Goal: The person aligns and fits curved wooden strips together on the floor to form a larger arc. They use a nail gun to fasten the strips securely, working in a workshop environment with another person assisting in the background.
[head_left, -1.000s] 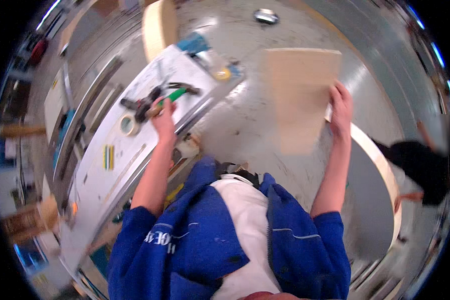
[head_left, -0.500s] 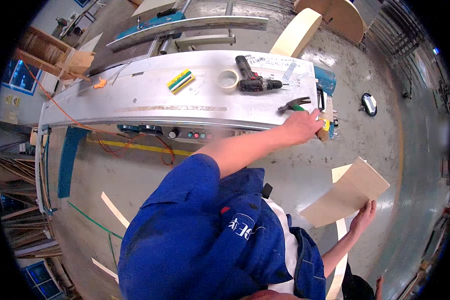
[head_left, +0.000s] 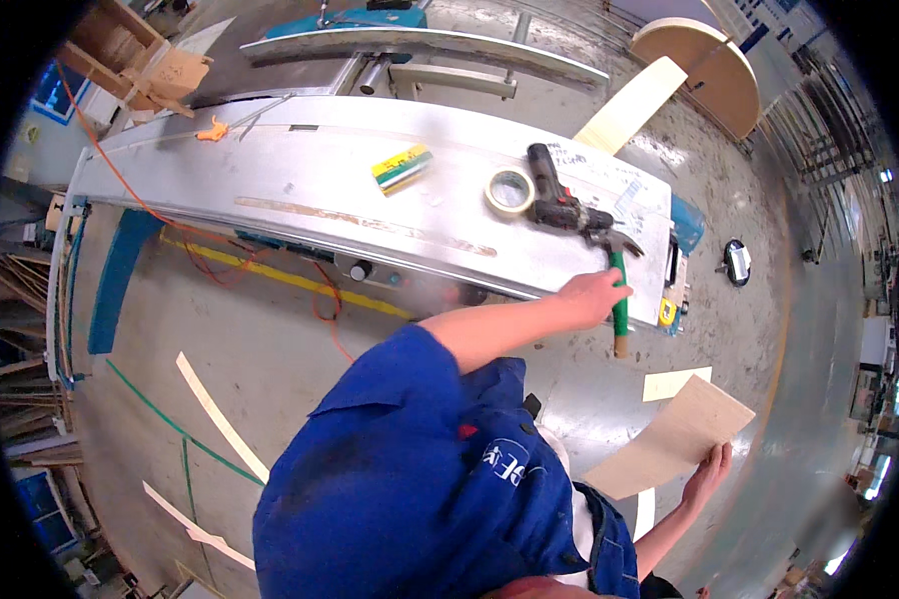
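My left hand (head_left: 591, 298) reaches across to the near right edge of the long metal-topped table (head_left: 350, 205). Its fingers are closed on the green handle of a claw hammer (head_left: 620, 321). The hammer's head lies on the tabletop beside a black cordless drill (head_left: 559, 207), and its wooden butt juts past the edge. Low on the right, my right hand (head_left: 707, 477) pinches the edge of a thin, pale wooden sheet (head_left: 681, 435), slightly curved and held over the floor. Parts of my right fingers are hidden by the sheet.
A tape roll (head_left: 496, 205) and a yellow-green box (head_left: 402, 170) lie left of the drill. A yellow tape measure (head_left: 667, 313) sits at the table's right end. An orange hose (head_left: 130, 198) crosses the left side. Wooden strips (head_left: 218, 417) lie on the floor.
The hammer has swung round, its handle now pointing toward me and its head nearer the drill. My left hand has shifted down its handle. The wooden sheet has dropped lower in view.
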The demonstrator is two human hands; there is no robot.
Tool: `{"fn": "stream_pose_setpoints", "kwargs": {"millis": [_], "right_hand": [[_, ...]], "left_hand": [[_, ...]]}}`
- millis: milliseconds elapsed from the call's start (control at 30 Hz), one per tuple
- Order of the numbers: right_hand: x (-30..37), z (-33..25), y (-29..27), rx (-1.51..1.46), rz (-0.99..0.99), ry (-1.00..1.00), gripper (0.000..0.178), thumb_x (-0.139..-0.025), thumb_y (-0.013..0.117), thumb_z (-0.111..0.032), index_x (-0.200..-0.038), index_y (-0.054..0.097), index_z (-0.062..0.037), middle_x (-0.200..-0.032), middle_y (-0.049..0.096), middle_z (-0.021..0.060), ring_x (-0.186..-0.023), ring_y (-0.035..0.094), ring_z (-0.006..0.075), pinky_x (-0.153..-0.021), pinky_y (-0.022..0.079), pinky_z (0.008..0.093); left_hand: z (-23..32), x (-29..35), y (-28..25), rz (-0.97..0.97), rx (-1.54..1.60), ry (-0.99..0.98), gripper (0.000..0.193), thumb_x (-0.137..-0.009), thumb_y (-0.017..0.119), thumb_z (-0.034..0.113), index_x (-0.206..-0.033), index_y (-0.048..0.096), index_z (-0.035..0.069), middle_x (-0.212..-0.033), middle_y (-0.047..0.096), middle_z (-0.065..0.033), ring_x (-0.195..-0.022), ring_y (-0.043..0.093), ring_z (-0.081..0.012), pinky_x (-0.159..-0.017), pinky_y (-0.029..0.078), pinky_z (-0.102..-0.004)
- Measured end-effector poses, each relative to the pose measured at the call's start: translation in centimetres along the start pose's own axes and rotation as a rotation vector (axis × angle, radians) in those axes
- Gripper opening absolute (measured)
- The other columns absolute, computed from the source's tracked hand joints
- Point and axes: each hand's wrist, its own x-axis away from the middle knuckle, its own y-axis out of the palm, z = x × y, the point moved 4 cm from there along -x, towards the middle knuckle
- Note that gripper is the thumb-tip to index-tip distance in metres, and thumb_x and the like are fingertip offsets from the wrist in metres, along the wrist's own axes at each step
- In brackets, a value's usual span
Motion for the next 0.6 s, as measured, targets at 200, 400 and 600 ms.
{"fn": "stream_pose_setpoints", "kwargs": {"millis": [200,400,600], "right_hand": [[0.6,-2.4,4.7,0.034,0.056,0.040,0.039,-0.104,0.053,-0.021,-0.135,0.056,0.0019,-0.111,0.062,0.0015,-0.095,0.054,0.0123,-0.085,0.043,0.0286],[2.7,-5.2,7.7,0.110,0.059,0.231,0.039,-0.103,0.053,-0.023,-0.136,0.056,-0.0002,-0.109,0.062,0.0004,-0.094,0.054,0.0109,-0.080,0.043,0.0264],[5.1,-9.8,11.3,0.145,0.146,0.155,0.034,-0.103,0.056,-0.031,-0.121,0.061,-0.0033,-0.089,0.056,-0.0064,-0.075,0.045,0.0039,-0.064,0.036,0.0221]], "left_hand": [[-20.8,11.6,-20.3,0.704,0.248,-0.427,0.021,-0.090,0.069,0.012,-0.108,0.069,0.002,-0.102,0.071,-0.0150,-0.091,0.069,-0.0282,-0.084,0.055,-0.0390],[-46.8,28.1,-41.5,1.127,-0.475,-1.011,0.036,-0.091,0.069,0.025,-0.120,0.067,0.003,-0.118,0.067,-0.0164,-0.114,0.059,-0.0341,-0.099,0.047,-0.0433],[-63.5,39.1,-50.7,0.671,-0.491,-1.384,0.059,-0.096,0.061,0.039,-0.144,0.052,0.007,-0.142,0.055,-0.0205,-0.133,0.050,-0.0379,-0.112,0.041,-0.0470]]}}
